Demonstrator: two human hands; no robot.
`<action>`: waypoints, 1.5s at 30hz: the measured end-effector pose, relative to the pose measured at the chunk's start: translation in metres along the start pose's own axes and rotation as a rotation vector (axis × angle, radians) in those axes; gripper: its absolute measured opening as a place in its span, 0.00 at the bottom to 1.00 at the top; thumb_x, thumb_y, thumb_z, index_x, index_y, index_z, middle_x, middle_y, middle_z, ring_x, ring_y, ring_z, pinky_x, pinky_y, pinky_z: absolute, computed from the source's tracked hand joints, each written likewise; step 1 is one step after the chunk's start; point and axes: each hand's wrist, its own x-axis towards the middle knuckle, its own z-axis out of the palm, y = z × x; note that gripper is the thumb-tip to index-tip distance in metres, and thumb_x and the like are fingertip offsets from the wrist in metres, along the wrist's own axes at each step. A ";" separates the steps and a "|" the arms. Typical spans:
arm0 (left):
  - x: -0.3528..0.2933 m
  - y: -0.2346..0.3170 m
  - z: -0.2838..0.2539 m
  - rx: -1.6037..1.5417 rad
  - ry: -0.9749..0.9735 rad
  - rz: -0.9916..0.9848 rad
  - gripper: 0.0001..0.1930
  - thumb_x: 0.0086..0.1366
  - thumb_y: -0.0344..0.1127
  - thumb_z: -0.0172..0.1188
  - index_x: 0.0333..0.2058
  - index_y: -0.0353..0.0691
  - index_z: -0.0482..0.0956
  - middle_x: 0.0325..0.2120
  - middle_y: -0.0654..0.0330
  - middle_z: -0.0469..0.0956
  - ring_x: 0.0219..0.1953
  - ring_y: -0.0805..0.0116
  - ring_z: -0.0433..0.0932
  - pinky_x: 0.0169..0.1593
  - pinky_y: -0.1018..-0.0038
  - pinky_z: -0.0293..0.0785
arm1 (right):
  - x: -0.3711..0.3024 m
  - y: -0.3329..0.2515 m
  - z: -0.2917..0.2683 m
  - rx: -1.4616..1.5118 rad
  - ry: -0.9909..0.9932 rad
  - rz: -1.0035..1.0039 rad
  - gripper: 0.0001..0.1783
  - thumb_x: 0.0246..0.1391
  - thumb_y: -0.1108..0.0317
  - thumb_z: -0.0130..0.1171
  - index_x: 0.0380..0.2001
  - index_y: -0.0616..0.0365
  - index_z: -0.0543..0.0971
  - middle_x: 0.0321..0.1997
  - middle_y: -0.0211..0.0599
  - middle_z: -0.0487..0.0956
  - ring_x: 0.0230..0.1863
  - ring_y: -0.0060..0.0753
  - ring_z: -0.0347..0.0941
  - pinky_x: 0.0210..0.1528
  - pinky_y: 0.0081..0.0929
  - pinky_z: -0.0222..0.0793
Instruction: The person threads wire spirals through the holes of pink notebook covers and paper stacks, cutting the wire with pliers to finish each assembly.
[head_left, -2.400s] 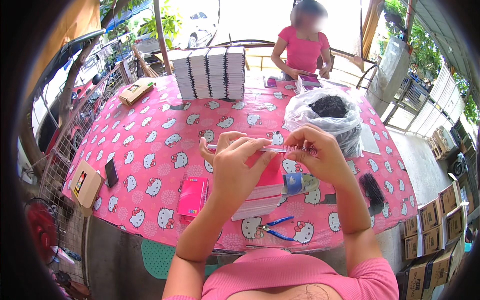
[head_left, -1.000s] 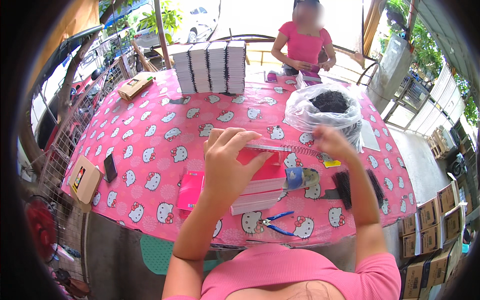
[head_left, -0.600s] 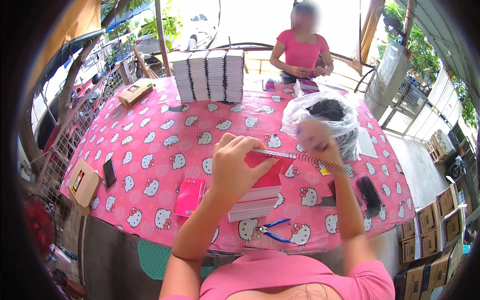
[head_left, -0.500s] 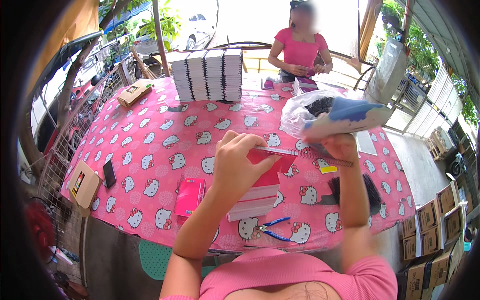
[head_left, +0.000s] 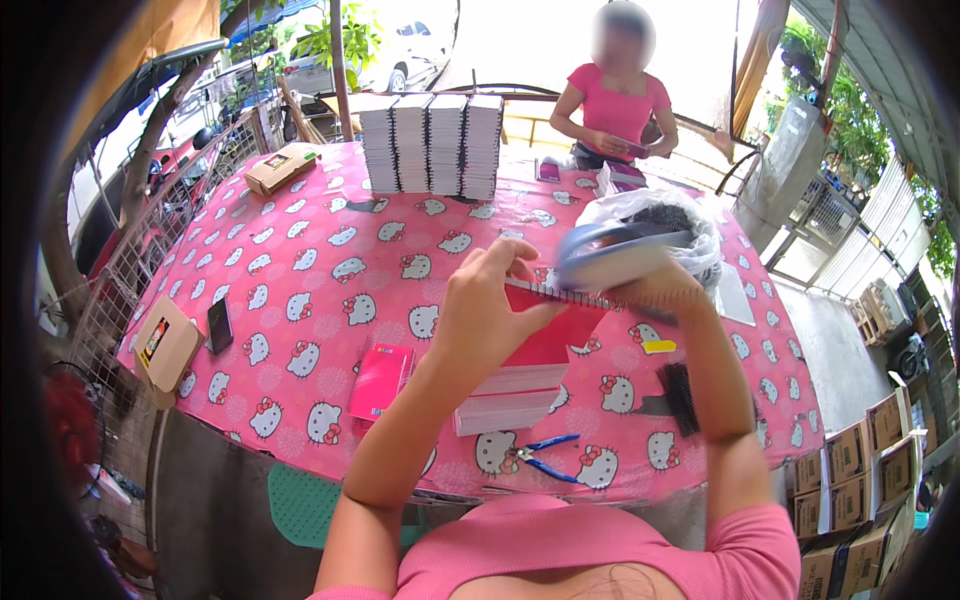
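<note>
My left hand (head_left: 488, 305) is closed on the bound edge of a pink-covered notebook (head_left: 555, 335), its thumb toward me. A dark spiral coil (head_left: 645, 297) runs along that edge and sticks out to the right. In my right hand (head_left: 655, 282) is a blurred blue-and-white slab (head_left: 605, 268), shaped like a slipper sole, close above the coil. Below lies a stack of pages (head_left: 508, 408). Blue-handled cutting pliers (head_left: 540, 455) lie open in front of it. Loose dark coils (head_left: 680, 398) rest under my right forearm, partly hidden.
Pink notebooks (head_left: 382, 380), a phone (head_left: 220, 326) and an opened cardboard box (head_left: 165, 350) lie leftward. Tall stacks of coil-bound books (head_left: 430, 145) stand at the back. A plastic bag (head_left: 705, 225) holds dark coils. A co-worker (head_left: 622, 110) handles a purple item across the table.
My right hand has brought the blue-and-white slab left and lower, toward the coil. My left hand still grips the notebook. The view has shifted slightly.
</note>
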 end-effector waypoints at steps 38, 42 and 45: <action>-0.075 -0.005 -0.006 -0.123 0.099 0.190 0.11 0.49 0.19 0.68 0.31 0.32 0.78 0.33 0.49 0.81 0.35 0.62 0.82 0.39 0.72 0.79 | -0.222 0.072 0.220 -0.712 -0.053 0.229 0.26 0.45 0.57 0.67 0.47 0.55 0.74 0.50 0.47 0.73 0.51 0.51 0.68 0.51 0.44 0.64; -0.083 -0.002 -0.001 -0.124 0.159 0.124 0.10 0.49 0.18 0.68 0.30 0.31 0.78 0.35 0.49 0.81 0.36 0.65 0.81 0.40 0.73 0.78 | -0.175 0.000 0.175 -0.042 0.221 0.388 0.25 0.47 0.62 0.66 0.48 0.55 0.73 0.46 0.45 0.73 0.48 0.48 0.68 0.49 0.41 0.65; -0.088 -0.005 0.000 -0.160 0.131 0.148 0.09 0.49 0.17 0.68 0.30 0.31 0.78 0.36 0.49 0.81 0.37 0.66 0.81 0.39 0.74 0.78 | -0.127 -0.065 0.139 -0.341 0.364 -0.020 0.23 0.47 0.64 0.65 0.48 0.57 0.74 0.46 0.46 0.72 0.48 0.49 0.68 0.49 0.40 0.65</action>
